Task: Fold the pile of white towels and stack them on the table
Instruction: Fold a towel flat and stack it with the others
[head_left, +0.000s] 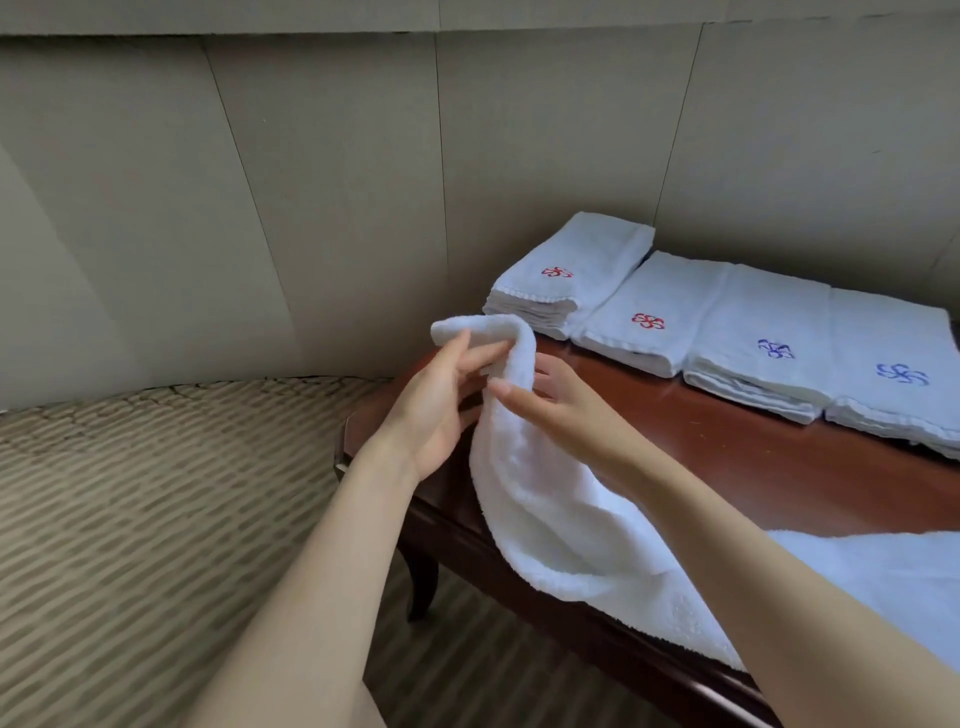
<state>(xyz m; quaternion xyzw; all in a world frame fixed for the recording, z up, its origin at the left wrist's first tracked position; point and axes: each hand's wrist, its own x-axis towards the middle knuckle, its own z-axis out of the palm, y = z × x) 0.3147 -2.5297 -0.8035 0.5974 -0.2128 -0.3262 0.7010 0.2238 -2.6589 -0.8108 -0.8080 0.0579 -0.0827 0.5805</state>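
Observation:
A loose white towel (550, 509) hangs from my hands over the left end of the dark wooden table (727, 447), trailing down to the lower right. My left hand (441, 400) pinches its top corner, raised above the table end. My right hand (550, 400) grips the towel's edge just to the right, its thumb across the cloth. Along the table's back stand folded towel stacks: two with a red logo (558, 273) (649, 322) and two with a blue logo (774, 348) (901, 374).
A beige panelled wall (311, 182) runs behind the table. Patterned carpet (156, 493) covers the floor to the left. The table's curved leg (421, 587) shows below its front edge.

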